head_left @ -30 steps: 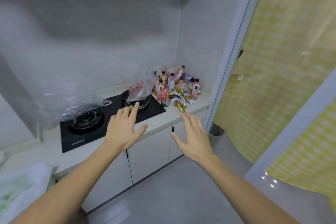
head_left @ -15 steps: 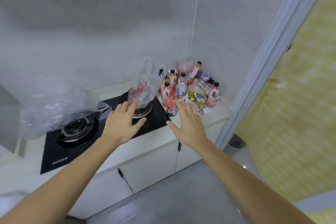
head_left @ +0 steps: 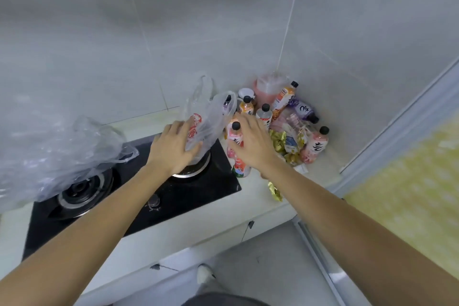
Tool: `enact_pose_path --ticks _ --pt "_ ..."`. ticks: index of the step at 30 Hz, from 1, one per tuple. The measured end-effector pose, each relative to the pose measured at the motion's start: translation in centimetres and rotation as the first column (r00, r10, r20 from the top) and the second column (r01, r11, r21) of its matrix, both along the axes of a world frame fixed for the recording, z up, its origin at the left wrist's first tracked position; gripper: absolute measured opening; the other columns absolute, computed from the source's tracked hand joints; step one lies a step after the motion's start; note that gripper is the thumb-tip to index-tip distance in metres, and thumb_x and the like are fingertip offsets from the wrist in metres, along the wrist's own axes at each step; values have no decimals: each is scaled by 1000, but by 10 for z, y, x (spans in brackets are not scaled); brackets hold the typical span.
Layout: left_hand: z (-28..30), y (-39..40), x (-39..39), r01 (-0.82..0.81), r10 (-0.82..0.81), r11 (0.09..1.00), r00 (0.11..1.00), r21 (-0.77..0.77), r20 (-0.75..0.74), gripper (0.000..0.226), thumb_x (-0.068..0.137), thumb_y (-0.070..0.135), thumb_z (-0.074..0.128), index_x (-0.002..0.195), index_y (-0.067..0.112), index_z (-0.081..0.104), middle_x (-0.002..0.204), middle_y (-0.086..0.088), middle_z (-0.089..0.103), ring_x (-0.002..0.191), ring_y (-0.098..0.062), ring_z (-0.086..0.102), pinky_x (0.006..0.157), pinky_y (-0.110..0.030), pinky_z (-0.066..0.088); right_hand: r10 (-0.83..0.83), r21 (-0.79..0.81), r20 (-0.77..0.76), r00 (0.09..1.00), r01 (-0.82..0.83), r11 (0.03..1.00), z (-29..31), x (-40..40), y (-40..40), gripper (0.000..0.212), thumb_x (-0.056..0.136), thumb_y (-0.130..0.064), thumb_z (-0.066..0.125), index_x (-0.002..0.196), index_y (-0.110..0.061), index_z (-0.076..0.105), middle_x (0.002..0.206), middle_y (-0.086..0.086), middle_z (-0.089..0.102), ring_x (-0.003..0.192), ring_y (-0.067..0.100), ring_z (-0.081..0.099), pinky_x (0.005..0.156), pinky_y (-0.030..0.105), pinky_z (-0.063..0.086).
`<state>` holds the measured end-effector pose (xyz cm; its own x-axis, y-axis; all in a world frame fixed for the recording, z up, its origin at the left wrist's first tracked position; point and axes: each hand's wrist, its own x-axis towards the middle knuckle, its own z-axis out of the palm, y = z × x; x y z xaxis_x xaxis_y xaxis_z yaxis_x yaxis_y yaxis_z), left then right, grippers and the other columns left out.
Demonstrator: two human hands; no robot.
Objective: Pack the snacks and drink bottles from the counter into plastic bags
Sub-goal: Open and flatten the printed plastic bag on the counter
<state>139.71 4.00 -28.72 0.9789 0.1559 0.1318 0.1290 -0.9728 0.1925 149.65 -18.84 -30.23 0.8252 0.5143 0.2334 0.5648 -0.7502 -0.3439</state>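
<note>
My flat left hand (head_left: 173, 150) touches the thin see-through plastic bag (head_left: 206, 122); it is floppy, so I would grab its handles.

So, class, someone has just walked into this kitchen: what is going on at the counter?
A person is starting to pack drinks and snacks. The left hand rests against a clear plastic bag standing on the right burner of the black stove. The right hand reaches into the cluster of bottles, its fingers around a pink bottle with a black cap; whether it is gripped yet is unclear. More bottles and gold snack packets sit in the corner, unpacked. Another crumpled clear bag lies over the left burner.
</note>
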Motion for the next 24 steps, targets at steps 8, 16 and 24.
enact_pose_path --ticks 8,16,24 --pt "-27 33 110 -19 9 998 989 -66 -148 72 100 60 44 160 26 22 154 -7 41 139 -31 40 107 -53 41 -62 -12 -148 987 61 998 -23 106 54 73 98 -40 63 157 -14 30 153 12 41 139 37 38 113 54 39" --pt "-38 67 181 -110 96 993 964 -41 -249 66 102 52 42 159 27 21 152 -8 41 140 -31 39 108 -50 40 -1 42 -261 965 12 999 -35 184 81 64 99 -33 60 156 -23 32 154 10 44 144 34 39 108 55 44" --pt "-58 87 249 -213 178 975 926 -69 -334 64 102 51 43 157 26 25 146 -12 45 135 -35 43 102 -52 47 211 141 -246 946 -181 973 -34 194 75 6 95 -13 53 91 -14 58 87 2 57 85 25 57 67 41 47"
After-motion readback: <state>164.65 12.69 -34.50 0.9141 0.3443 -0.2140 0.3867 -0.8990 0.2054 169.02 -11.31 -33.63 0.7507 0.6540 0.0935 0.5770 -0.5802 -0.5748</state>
